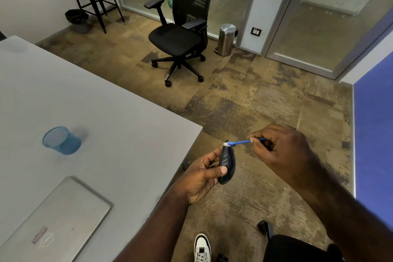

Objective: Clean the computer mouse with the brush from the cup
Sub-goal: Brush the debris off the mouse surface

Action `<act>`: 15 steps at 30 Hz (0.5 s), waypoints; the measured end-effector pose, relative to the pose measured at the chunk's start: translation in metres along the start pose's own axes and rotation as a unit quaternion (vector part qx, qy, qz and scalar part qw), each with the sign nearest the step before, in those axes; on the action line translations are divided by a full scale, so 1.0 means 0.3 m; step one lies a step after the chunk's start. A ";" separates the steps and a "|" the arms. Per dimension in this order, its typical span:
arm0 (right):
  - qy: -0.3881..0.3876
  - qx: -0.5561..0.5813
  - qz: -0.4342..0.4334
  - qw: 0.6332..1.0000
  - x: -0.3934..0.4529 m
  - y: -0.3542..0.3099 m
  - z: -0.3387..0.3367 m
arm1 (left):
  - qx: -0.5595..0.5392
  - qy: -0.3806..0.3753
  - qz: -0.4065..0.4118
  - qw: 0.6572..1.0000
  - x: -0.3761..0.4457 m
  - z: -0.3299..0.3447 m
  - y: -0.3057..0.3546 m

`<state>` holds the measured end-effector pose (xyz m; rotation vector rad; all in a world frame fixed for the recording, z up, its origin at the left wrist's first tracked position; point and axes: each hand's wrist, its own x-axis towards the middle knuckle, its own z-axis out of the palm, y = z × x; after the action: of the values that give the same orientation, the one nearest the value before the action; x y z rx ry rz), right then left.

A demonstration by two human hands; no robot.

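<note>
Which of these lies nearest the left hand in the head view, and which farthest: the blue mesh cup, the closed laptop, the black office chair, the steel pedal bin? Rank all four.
From the left hand:
1. Closed laptop, on the table, down to the left.
2. Blue mesh cup, on the table, farther left; close to the laptop's rank, hard to call.
3. Black office chair, on the floor ahead.
4. Steel pedal bin, by the glass wall.
</note>
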<state>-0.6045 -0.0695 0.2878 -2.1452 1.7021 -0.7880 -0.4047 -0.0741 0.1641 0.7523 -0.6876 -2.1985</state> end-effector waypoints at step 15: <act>-0.028 -0.040 -0.040 0.998 -0.005 0.011 0.022 | -0.152 -0.042 -0.002 0.988 -0.020 0.006 0.005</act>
<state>-0.6035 -0.0695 0.2803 -2.2800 1.6550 -0.6841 -0.4019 -0.0701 0.1683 0.5067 -0.3782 -2.2789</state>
